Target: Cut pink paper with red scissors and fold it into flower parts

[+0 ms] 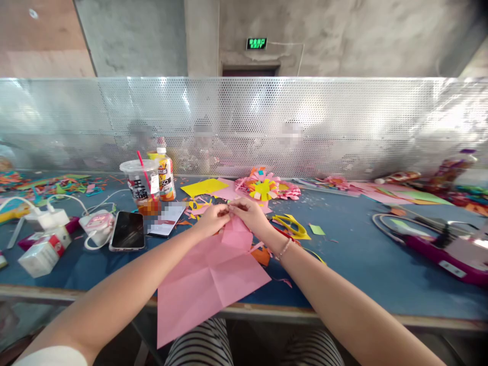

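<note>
Two-handed pinch: your left hand (214, 218) and right hand (251, 216) held the small pink paper (236, 236) by its far end, between the surface (343, 269)'s near and far edges. Seemed light, pliable, easily torn; opposite sides looked your safest hold.

The scene is bright. Glare shines on the silver flat perforated metal screen (343, 117), strongest at its right end. Below the screen, shadows on the blue flat-topped table (343, 264) are soft. Toward both screen ends, the view becomes stretched and blurred.
</note>
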Tool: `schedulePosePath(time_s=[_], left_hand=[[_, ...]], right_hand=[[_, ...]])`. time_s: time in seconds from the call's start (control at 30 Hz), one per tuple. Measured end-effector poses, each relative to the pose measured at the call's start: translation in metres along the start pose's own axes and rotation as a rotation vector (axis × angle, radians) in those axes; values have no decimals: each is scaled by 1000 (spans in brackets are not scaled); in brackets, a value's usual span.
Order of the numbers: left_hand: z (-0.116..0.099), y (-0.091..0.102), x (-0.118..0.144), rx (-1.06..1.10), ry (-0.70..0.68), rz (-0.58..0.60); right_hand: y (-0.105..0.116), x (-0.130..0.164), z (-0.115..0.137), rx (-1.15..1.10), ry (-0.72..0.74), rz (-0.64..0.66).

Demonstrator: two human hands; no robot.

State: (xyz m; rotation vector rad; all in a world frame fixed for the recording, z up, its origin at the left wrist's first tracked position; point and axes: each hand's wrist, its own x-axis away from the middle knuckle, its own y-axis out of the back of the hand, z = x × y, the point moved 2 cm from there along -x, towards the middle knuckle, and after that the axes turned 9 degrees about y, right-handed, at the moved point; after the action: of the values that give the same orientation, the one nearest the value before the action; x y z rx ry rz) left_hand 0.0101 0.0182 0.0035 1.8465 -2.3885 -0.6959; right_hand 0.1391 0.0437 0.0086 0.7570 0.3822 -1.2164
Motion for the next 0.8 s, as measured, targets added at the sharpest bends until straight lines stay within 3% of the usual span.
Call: schedulePosePath(time_s=[0.33,0.5,0.6,0.8], left_hand=[[-4,-1,4,-68,26,-58],[-6,-1,3,51,-19,-36],[-6,2,5,103,-19,-94],[-13,6,9,-77,-107,-119]], right_hand=[[-1,2,-1,-132,-73,-174],[1,2,-2,-196,-76,-179],[3,1,-4,-191,-84,-171],[5,0,-6,-190,-108,-209]])
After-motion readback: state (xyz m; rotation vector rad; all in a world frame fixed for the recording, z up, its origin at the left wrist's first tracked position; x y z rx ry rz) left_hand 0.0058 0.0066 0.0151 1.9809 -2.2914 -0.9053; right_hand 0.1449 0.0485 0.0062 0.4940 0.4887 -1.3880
